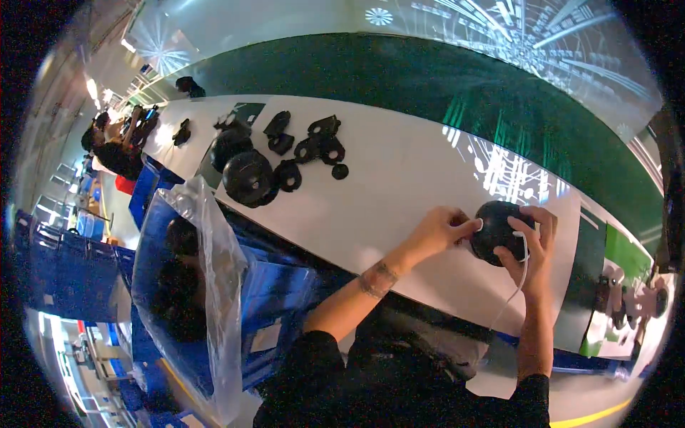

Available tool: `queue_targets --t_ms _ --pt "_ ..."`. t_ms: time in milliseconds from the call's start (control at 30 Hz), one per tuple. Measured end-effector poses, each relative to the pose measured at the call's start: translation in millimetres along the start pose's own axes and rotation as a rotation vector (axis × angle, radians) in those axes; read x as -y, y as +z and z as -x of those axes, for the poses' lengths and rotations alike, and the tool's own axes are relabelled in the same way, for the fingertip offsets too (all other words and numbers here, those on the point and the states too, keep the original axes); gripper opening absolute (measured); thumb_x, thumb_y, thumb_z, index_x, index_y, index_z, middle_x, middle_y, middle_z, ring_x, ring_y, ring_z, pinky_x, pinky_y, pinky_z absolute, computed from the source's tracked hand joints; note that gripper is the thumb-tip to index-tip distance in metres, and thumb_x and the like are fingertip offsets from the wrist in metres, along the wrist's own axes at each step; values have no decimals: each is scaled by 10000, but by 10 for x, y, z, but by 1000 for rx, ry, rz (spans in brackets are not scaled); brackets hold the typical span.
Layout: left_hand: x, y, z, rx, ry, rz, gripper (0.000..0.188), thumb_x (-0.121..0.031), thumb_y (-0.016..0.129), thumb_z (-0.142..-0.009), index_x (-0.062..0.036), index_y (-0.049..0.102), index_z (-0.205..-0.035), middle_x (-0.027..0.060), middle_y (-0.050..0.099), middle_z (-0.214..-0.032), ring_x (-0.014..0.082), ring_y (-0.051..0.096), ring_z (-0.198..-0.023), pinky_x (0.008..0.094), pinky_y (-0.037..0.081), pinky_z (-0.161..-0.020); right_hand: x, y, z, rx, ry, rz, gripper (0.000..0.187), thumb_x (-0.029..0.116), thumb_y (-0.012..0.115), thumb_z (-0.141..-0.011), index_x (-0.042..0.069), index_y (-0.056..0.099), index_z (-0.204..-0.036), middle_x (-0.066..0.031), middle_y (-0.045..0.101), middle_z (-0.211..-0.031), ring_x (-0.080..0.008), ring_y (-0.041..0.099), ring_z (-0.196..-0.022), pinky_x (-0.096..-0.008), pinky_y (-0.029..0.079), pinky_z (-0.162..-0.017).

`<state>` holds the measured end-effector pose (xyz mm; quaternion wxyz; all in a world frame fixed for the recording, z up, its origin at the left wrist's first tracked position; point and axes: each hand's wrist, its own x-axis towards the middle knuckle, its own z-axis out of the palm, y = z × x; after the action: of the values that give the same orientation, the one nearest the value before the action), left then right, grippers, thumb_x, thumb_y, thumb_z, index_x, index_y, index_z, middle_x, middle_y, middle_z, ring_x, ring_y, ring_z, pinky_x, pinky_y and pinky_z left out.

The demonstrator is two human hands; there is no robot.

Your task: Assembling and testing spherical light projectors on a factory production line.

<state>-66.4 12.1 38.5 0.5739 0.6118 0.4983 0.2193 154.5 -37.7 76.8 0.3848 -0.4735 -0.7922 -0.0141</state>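
Observation:
A black, domed round part (492,232) is held above the white tabletop (428,171), on the right side. My right hand (535,246) grips it from the right, with thumb and fingers spread over its surface. A thin white cord (515,292) runs down from that hand past the table edge. At the part's left rim is my left hand (446,232), its thumb and fingers pinched together against the rim. Whether the pinch holds the rim itself or something small is hidden.
Large black discs (248,177) and several smaller black parts (321,143) lie farther left on the table. Below left stands a blue crate (275,299) beside a clear plastic bag (214,285). Beyond the table rises a green panel (342,68). Another person (121,153) sits far left.

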Motion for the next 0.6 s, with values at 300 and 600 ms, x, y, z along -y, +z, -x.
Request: queue_targets --t_ms 300,600 --pt "265 126 -88 -55 257 124 337 -320 697 -902 14 672 -865 51 614 -665 108 548 -626 298 448 -571 -173 91 161 -19 -213 27 490 298 843 -673 150 636 -1092 -147 553 -1180 -385 518 -1050 -496 484 -839" --pt "640 -488 153 -124 203 167 265 -274 665 -934 -10 667 -955 50 655 -742 129 599 -678 282 484 -629 -145 75 136 -22 -230 59 475 322 843 -681 167 645 -1084 -137 553 -1179 -379 518 -1039 -495 482 -839"
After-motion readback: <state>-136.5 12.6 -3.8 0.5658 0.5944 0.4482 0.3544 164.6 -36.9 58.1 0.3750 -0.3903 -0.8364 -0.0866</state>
